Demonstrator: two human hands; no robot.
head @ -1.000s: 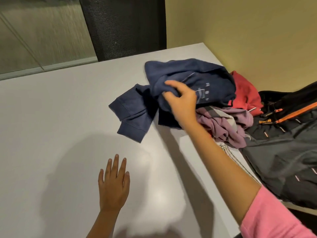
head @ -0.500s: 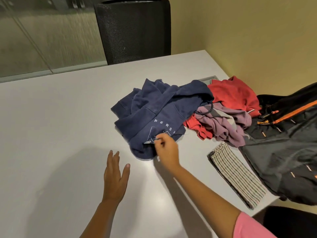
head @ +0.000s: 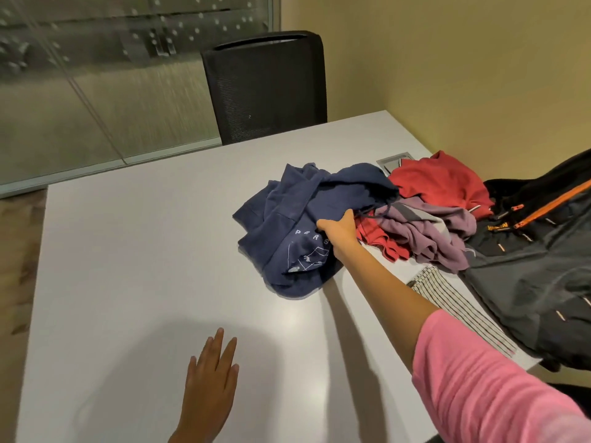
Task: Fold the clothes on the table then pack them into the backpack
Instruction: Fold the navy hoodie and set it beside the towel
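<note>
A crumpled navy hoodie (head: pixel 287 215) with white print lies near the middle of the white table (head: pixel 144 251). My right hand (head: pixel 339 230) reaches into its right side and grips a fold of the fabric. Flat on the table near the front edge rests my left hand (head: pixel 211 378), fingers straight, holding nothing. Right of the hoodie lie a red garment (head: pixel 438 182), a mauve garment (head: pixel 431 238) and a folded striped cloth (head: pixel 460 310). The dark grey backpack (head: pixel 537 270) with an orange zipper sits at the table's right edge.
A black mesh chair (head: pixel 265 84) stands behind the table's far edge. A frosted glass wall (head: pixel 96 91) runs on the left and a yellow wall (head: pixel 463 59) on the right. A grey cable hatch (head: pixel 391 161) is set into the table by the red garment.
My right hand pulled the navy hoodie off the pile toward the table's middle, then moved from its near hem up to its right side. My left hand stayed flat.
</note>
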